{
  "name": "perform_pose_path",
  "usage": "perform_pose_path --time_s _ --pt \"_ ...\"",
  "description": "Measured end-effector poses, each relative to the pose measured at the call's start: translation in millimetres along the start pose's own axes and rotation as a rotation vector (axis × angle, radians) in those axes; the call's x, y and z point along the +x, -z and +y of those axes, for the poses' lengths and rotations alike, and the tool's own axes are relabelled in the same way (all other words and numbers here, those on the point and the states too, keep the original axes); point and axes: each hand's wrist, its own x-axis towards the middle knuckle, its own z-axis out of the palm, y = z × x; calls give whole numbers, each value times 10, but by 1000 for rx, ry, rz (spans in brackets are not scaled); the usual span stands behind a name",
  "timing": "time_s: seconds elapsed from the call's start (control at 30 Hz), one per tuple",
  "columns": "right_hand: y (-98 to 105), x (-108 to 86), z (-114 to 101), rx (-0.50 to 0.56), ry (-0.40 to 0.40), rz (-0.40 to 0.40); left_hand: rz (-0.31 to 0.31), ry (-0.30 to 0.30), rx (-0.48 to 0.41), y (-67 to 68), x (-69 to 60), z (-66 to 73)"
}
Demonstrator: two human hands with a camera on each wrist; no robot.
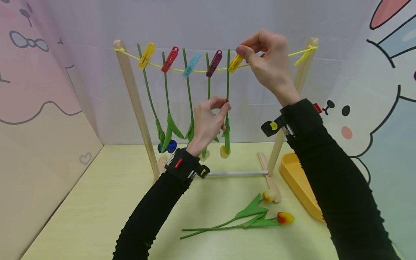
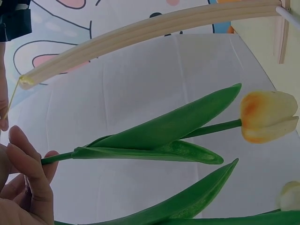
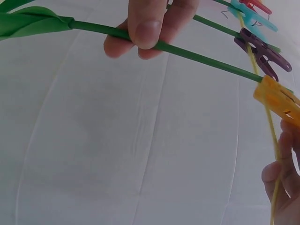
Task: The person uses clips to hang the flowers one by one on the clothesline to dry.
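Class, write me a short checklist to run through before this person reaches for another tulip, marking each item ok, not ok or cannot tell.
1. String tied to left post and right post: ok.
2. Leftmost yellow, red, blue and purple clothespins each holding a stem: ok.
3. Held yellow clothespin biting the fifth stem firmly: cannot tell; it is at the stem and string.
4. Hands free: not ok; the left hand pinches that stem, the right hand the clothespin.
5. Loose tulips on the table: ok, two.
6. Spare clothespin in the yellow tray: cannot tell; the arm hides part.
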Motion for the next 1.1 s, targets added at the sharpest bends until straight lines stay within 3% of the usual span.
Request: perform_pose_path --time_s 0.47,0.87,1.1 --pt "-18 -8 12 28 -3 17 0 -1 8 6 9 1" --pt "-30 0 -26 52 -88 15 -8 -2 13 7 6 7" --pt "-15 14 -38 22 -106 -25 -12 9 15 18 1 21"
